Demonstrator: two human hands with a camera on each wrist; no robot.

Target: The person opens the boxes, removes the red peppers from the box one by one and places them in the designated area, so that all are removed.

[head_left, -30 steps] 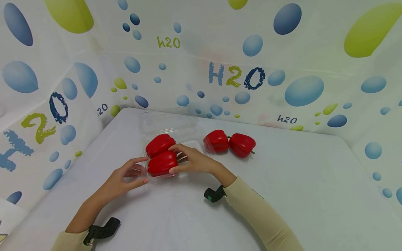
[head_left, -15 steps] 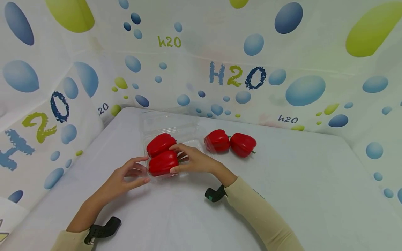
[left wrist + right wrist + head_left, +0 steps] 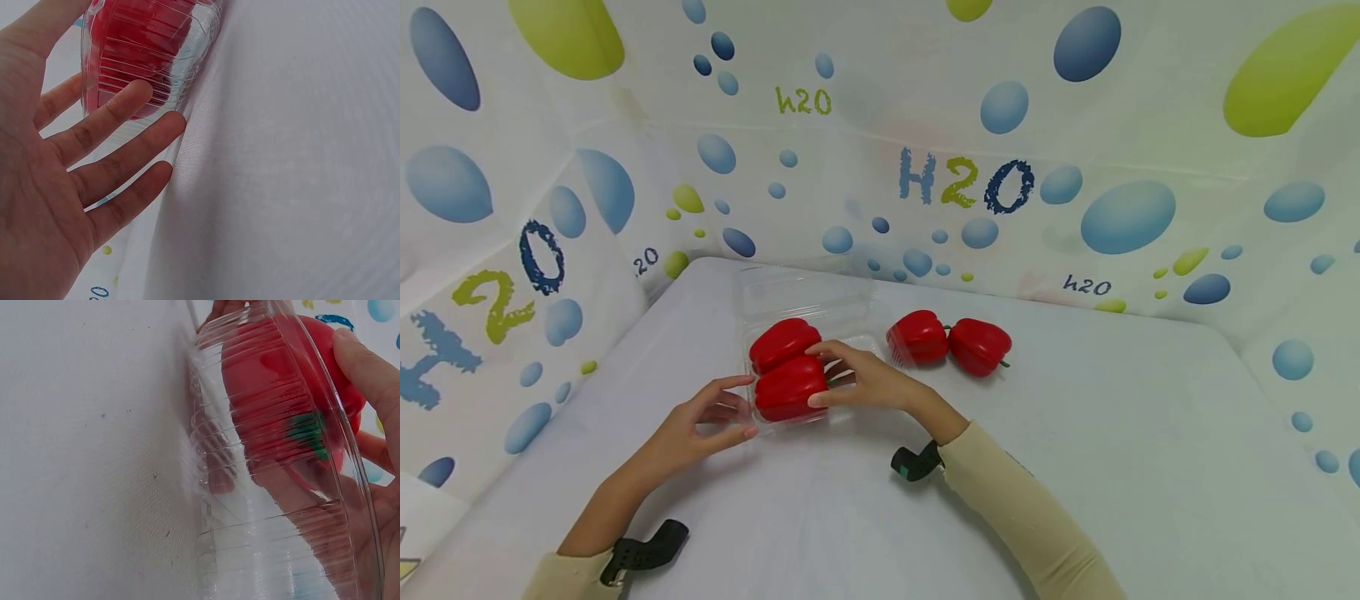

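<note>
A clear plastic clamshell container (image 3: 855, 342) has its lid (image 3: 805, 293) folded back, and two red bell peppers lie side by side in its left half. My right hand (image 3: 876, 379) reaches over the tray and grips the nearer bell pepper (image 3: 790, 388) at its stem end, thumb on the near side. The farther bell pepper (image 3: 784, 345) sits just behind, close to my right fingertips. My left hand (image 3: 696, 423) is at the container's left wall, its fingers spread and loosely bent. The left wrist view shows these fingers (image 3: 128, 159) beside the ribbed wall; whether they touch it I cannot tell.
Two more red bell peppers, a left one (image 3: 919, 337) and a right one (image 3: 980, 347), lie on the white table (image 3: 1112, 433) right of the container. A patterned curtain (image 3: 865, 75) rises behind and at the left.
My right hand and the nearer bell pepper have shifted very slightly away from me and to the right. The left hand stays where it was.
</note>
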